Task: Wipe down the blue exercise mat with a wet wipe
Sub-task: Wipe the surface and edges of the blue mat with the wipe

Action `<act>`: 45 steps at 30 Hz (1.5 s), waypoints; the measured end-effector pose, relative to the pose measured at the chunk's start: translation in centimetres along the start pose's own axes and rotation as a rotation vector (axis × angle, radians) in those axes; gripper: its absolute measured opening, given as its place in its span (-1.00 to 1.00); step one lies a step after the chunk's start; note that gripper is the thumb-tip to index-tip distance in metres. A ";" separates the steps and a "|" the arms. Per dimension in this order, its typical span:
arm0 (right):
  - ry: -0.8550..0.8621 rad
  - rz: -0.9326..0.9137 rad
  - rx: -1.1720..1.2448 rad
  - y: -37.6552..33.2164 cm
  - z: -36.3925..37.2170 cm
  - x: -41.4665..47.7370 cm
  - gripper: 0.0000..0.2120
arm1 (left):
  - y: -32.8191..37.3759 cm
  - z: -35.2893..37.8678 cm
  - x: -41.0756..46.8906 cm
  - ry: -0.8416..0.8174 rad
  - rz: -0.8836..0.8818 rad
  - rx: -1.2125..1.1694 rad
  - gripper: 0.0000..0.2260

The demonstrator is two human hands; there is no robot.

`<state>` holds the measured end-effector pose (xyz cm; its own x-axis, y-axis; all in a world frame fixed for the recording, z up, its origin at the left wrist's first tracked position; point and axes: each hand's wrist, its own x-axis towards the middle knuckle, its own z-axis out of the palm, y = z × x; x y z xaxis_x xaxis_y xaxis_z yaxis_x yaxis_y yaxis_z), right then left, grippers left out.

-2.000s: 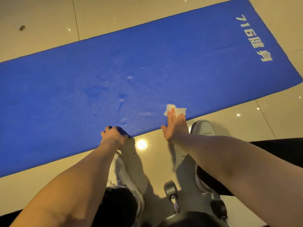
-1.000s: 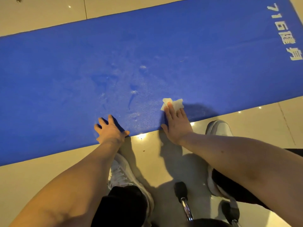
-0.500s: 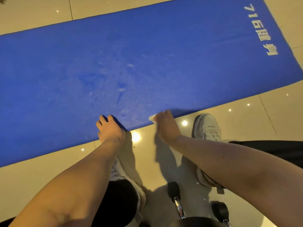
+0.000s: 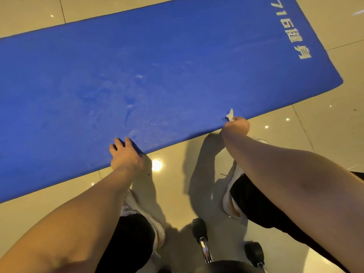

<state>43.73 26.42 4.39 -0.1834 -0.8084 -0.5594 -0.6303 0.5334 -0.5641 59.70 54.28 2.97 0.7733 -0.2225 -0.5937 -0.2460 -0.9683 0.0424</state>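
Observation:
The blue exercise mat point(image 4: 177, 56) lies across the tiled floor, with pale lettering at its right end and whitish smears near its middle. My left hand point(image 4: 126, 156) rests on the mat's near edge, fingers spread over it. My right hand point(image 4: 235, 127) is curled at the near edge further right and pinches a small white wet wipe point(image 4: 230, 115), of which only a pointed corner sticks up over the mat.
Glossy beige floor tiles point(image 4: 325, 125) surround the mat. My knees in black trousers and white shoes point(image 4: 232, 196) are just behind the hands. Dumbbells point(image 4: 202, 239) lie on the floor at the bottom centre, close to my feet.
My right hand has slid right along the mat's near edge with the wipe, now bunched in curled fingers instead of flat under the palm. The left hand stays at the edge.

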 end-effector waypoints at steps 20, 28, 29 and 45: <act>-0.124 -0.155 -0.184 3.3 5.9 -4.4 -0.78 | -0.1 -0.9 -1.3 0.005 0.002 -0.024 -0.31; -0.232 -0.134 -0.135 5.4 9.9 -10.2 -0.79 | -1.8 -2.6 -1.8 0.018 0.075 -0.012 -0.43; -0.259 -0.146 -0.133 5.8 10.5 -11.3 -0.80 | -2.1 -2.8 -1.8 0.017 0.084 -0.014 -0.45; -0.547 -0.659 -0.538 4.7 15.2 -17.4 -0.92 | -5.4 -2.9 0.1 0.063 0.050 -0.124 -0.60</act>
<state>55.42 46.77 2.26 0.6099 -0.6040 -0.5129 -0.7624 -0.2706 -0.5878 62.80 59.18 5.02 0.7980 -0.2741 -0.5368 -0.2142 -0.9614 0.1724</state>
